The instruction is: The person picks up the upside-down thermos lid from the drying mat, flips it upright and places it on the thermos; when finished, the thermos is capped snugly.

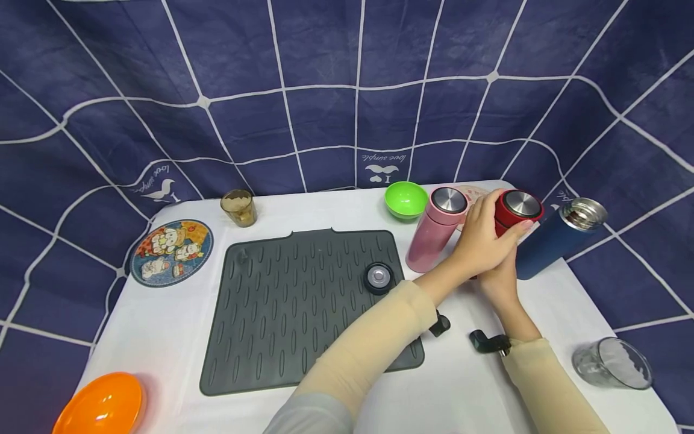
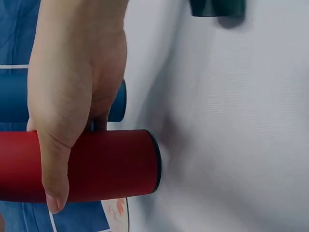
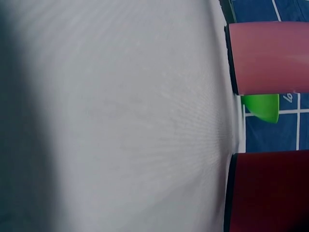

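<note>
A red thermos bottle with a steel-topped lid is between both hands at the right of the table. My left hand grips it around the lid end, thumb across the near side. Lower down, my right hand holds the body; the left wrist view shows that right hand with its thumb over the red thermos. To the left stands a pink thermos with its lid on. A blue thermos, uncapped, stands just right of the hands. Whether the red base touches the table cannot be told.
A grey drying mat carries a black round cap. Around it are a green bowl, brown glass, round picture mat, orange bowl and clear glass. A patterned disc is behind the bottles.
</note>
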Motion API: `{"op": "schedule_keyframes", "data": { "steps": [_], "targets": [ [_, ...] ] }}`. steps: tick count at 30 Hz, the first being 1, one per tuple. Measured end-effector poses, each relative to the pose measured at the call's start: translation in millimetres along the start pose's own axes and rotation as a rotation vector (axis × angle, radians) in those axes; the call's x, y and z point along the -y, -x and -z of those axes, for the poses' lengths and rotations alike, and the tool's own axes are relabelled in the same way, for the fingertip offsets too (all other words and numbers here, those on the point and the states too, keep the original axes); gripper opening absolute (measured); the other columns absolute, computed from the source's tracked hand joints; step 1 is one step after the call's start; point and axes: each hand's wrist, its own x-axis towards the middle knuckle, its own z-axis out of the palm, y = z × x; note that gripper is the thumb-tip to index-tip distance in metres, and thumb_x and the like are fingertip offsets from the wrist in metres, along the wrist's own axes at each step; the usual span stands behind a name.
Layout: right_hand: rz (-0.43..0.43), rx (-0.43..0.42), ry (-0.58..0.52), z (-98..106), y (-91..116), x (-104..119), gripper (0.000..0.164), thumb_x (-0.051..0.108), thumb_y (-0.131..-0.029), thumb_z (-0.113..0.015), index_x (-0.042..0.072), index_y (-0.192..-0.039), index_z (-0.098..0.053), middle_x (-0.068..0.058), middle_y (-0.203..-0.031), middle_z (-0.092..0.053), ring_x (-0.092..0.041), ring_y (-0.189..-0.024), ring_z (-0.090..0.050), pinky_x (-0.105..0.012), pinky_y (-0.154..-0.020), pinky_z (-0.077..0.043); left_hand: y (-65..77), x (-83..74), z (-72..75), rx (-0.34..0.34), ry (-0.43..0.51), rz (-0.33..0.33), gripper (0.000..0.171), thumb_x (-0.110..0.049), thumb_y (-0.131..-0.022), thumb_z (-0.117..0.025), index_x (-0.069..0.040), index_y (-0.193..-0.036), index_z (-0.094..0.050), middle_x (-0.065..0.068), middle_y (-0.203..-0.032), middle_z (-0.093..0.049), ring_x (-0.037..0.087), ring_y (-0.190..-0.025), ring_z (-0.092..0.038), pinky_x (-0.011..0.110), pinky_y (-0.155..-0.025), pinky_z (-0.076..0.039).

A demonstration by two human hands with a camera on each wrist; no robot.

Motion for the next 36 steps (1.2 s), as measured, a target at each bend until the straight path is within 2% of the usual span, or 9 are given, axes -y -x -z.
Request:
{"op": "schedule_keyframes", "data": {
  "steps": [4, 8, 10, 17, 20, 24, 28, 31, 36],
  "targets": [
    [0.002, 0.003, -0.004, 0.6, 0.2, -0.4, 0.058, -0.001, -0.082, -0.064, 0.012, -0.132, -0.037, 0.014, -0.11, -0.052, 0.0, -0.104, -0.049, -0.01, -0.088, -0.038, -0.7, -1.4, 1.1, 0.02, 0.005, 0.01, 0.073, -0.045, -0.087, -0.061, -0.019, -0.146, -0.026, -0.006, -0.143, -0.039, 0.004, -0.133, -0.033, 0.019, -0.109, -0.028],
    [0.02, 0.013, 0.012, 0.5, 1.3, 0.4, 0.05, -0.001, -0.082, -0.063, 0.01, -0.126, -0.041, 0.014, -0.1, -0.054, -0.001, -0.095, -0.052, -0.011, -0.083, -0.039, -2.6, -8.0, -0.1, -0.048, 0.032, 0.07, 0.083, -0.053, -0.074, -0.074, -0.02, -0.138, -0.031, -0.011, -0.13, -0.041, -0.002, -0.122, -0.037, 0.01, -0.098, -0.033],
    [0.009, 0.011, 0.02, 0.1, 2.2, 2.0, 0.053, 0.0, -0.082, -0.064, 0.01, -0.128, -0.039, 0.013, -0.103, -0.054, -0.001, -0.098, -0.05, -0.011, -0.085, -0.038, -3.1, -9.3, -0.1, -0.057, 0.03, 0.072, 0.081, -0.052, -0.073, -0.075, -0.018, -0.134, -0.033, -0.009, -0.127, -0.042, -0.001, -0.12, -0.038, 0.009, -0.096, -0.033],
    [-0.115, 0.015, 0.057, -1.5, 3.2, 7.6, 0.068, 0.004, -0.086, -0.06, 0.014, -0.141, -0.021, -0.005, -0.132, -0.044, -0.005, -0.12, -0.041, -0.009, -0.094, -0.032, -5.3, -3.0, 9.6, 0.065, -0.018, -0.005, 0.068, -0.044, -0.086, -0.064, -0.017, -0.139, -0.032, -0.006, -0.136, -0.044, 0.002, -0.123, -0.037, 0.014, -0.103, -0.029],
    [-0.113, 0.016, 0.054, -1.9, 3.3, 7.1, 0.065, 0.004, -0.085, -0.061, 0.016, -0.138, -0.025, 0.001, -0.125, -0.048, -0.003, -0.115, -0.045, -0.009, -0.089, -0.036, -5.0, -3.4, 10.8, 0.069, 0.01, 0.029, 0.07, -0.046, -0.083, -0.068, -0.021, -0.139, -0.035, -0.011, -0.133, -0.046, -0.001, -0.12, -0.04, 0.011, -0.099, -0.033],
    [-0.034, 0.011, 0.047, -1.6, 5.1, 5.8, 0.045, -0.002, -0.082, -0.062, 0.007, -0.122, -0.043, 0.016, -0.1, -0.054, 0.002, -0.093, -0.051, -0.01, -0.08, -0.038, -4.2, -9.8, 3.8, 0.002, 0.005, 0.103, 0.084, -0.055, -0.067, -0.078, -0.026, -0.134, -0.037, -0.018, -0.123, -0.046, -0.004, -0.116, -0.04, 0.01, -0.094, -0.035],
    [-0.024, 0.02, 0.076, -0.5, 6.1, 6.4, 0.053, -0.003, -0.081, -0.062, 0.008, -0.127, -0.039, 0.019, -0.103, -0.051, 0.004, -0.097, -0.047, -0.009, -0.082, -0.036, -6.8, -13.7, -3.3, -0.051, -0.033, 0.13, 0.085, -0.057, -0.064, -0.08, -0.023, -0.131, -0.039, -0.016, -0.121, -0.049, -0.001, -0.114, -0.042, 0.009, -0.092, -0.035],
    [-0.081, 0.053, 0.128, 1.7, 4.1, 7.1, 0.065, 0.007, -0.085, -0.063, 0.014, -0.138, -0.025, 0.007, -0.121, -0.047, -0.001, -0.112, -0.043, -0.011, -0.09, -0.034, -10.2, -11.4, -1.2, -0.004, 0.043, 0.138, 0.077, -0.049, -0.07, -0.079, -0.024, -0.132, -0.042, -0.014, -0.12, -0.053, -0.003, -0.11, -0.048, 0.006, -0.086, -0.037],
    [-0.174, 0.103, 0.17, 6.6, 0.4, 7.5, 0.076, 0.022, -0.088, -0.065, 0.021, -0.145, -0.016, -0.009, -0.142, -0.038, -0.013, -0.131, -0.036, -0.028, -0.106, -0.031, -13.0, -7.0, 7.4, 0.137, 0.172, 0.148, 0.072, -0.039, -0.076, -0.077, -0.025, -0.136, -0.04, -0.013, -0.12, -0.055, -0.005, -0.105, -0.051, 0.007, -0.085, -0.04]
  ]
}}
